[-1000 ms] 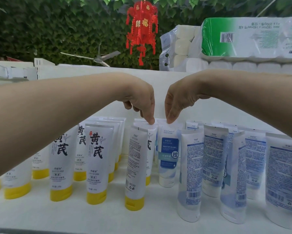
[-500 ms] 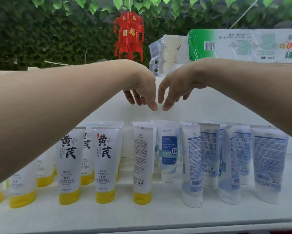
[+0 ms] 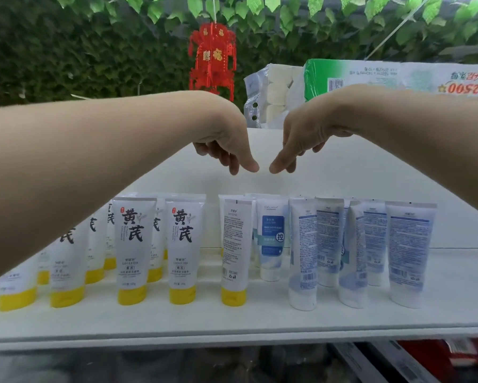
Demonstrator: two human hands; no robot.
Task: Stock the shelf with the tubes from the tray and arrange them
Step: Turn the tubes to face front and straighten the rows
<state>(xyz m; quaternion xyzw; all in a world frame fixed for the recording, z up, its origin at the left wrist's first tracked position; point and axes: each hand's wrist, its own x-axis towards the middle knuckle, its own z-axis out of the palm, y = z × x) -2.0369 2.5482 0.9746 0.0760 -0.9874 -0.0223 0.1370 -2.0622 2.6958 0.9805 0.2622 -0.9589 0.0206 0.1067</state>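
The left hand [image 3: 226, 147] and the right hand [image 3: 296, 145] are held in the air above the shelf [image 3: 260, 319], apart from the tubes. Both are relaxed, with fingers hanging loosely downward, and nothing is grasped by either. Their fingertips are near each other but not touching. On the shelf, the yellow-capped tubes [image 3: 134, 244] are stood on their caps at the left and the white-capped tubes [image 3: 302, 252] at the right. Packs of paper rolls [image 3: 370, 78] and a red lantern [image 3: 213, 56] are seen behind.
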